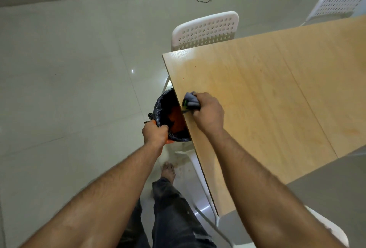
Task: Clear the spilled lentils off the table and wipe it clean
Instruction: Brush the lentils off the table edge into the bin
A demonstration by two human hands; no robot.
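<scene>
Orange lentils (176, 117) lie in the lined bin (170, 109) my left hand (154, 133) grips under the tabletop (257, 93) edge; my right hand (209, 112) fingers clench a cloth (191, 100). Stray grains (183, 79) could miss if the bin sags.

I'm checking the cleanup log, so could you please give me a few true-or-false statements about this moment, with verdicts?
1. The right hand grips a cloth at the table edge. True.
2. The left hand is open and idle. False: it grips the rim of the bin.
3. The bin sits on the table. False: it is held beside and below the edge.
4. Orange lentils lie inside the bin. True.
5. A white chair stands beyond the table. True.
</scene>
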